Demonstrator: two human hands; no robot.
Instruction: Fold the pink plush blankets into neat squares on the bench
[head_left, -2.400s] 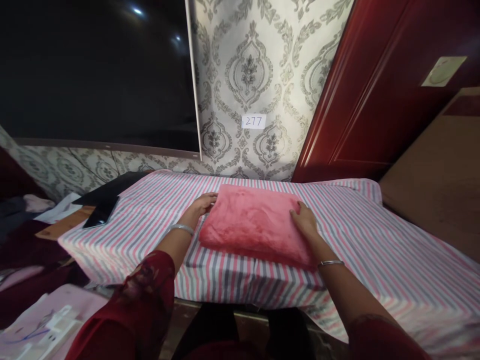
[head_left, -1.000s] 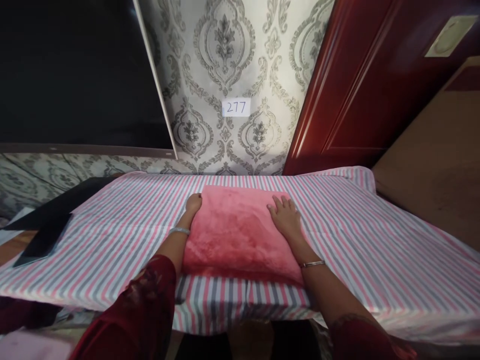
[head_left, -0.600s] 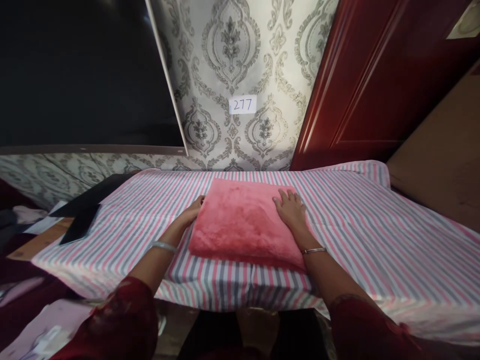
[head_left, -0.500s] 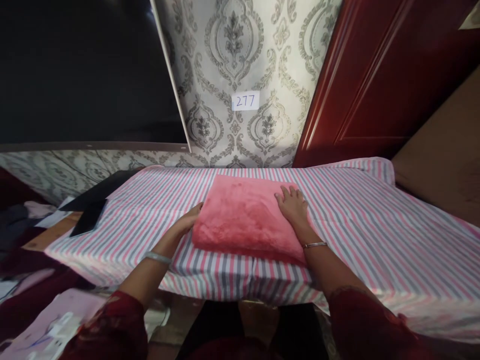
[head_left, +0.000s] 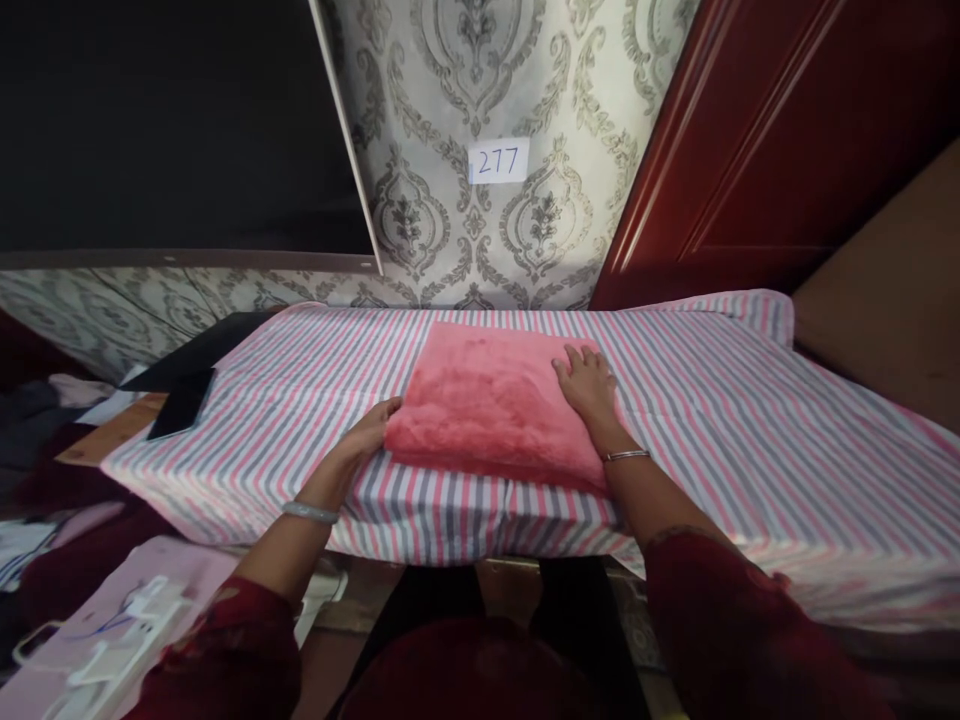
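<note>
A folded pink plush cloth (head_left: 487, 405) lies flat on the striped tablecloth (head_left: 720, 440), with a thick, rounded front edge. My right hand (head_left: 589, 385) rests palm down on its right side, fingers spread over the far right part. At the left edge, my left hand (head_left: 375, 425) touches the side of the cloth near its front corner. Its fingers reach along that edge and are partly hidden, so any grip there is hard to see.
A dark phone (head_left: 182, 404) lies at the table's left end, beside a wooden board (head_left: 112, 430) and a black flat item (head_left: 202, 352). A large dark screen (head_left: 172, 130) stands behind at left. A white power strip (head_left: 124, 640) sits low at front left.
The view has tipped down a little, so everything sits higher in the picture. My left hand has slid nearer along the cloth's left edge, toward its front corner. My right hand stays on the cloth.
</note>
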